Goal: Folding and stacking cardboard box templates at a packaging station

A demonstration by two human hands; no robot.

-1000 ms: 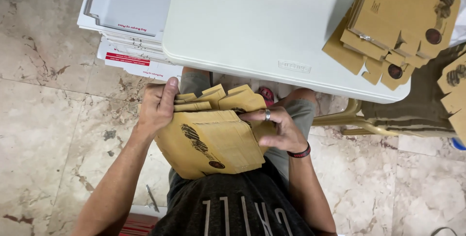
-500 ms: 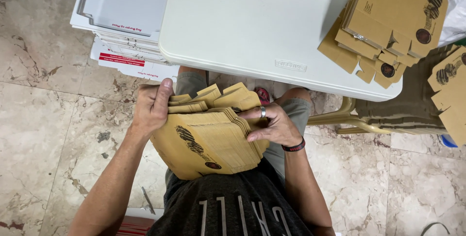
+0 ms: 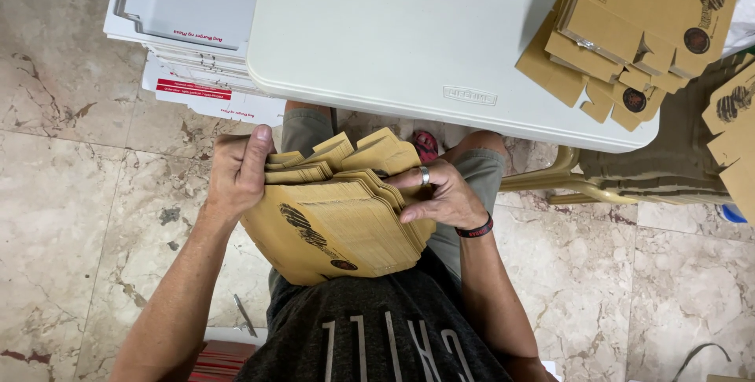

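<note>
I see the white desk (image 3: 409,36) filling the upper middle of the frame, brown flat cartons (image 3: 637,28) piled at its upper right. Centre frame, a thick stack of flat cardboard blanks (image 3: 346,225) rests on the lap. My left hand (image 3: 236,174) clasps its left edge; my right hand (image 3: 440,193) presses its right side, fingers seemingly parting sheets.

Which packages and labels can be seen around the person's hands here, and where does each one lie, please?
Stack of flat brown carton blanks: on the lap, left hand and right hand gripping it, dark round prints.
Brown flat cartons: table's far right corner, fanned pile.
White flat boxes: left of table, stacked, red label strip.
Brown cartons: right edge, on a stack.
</note>
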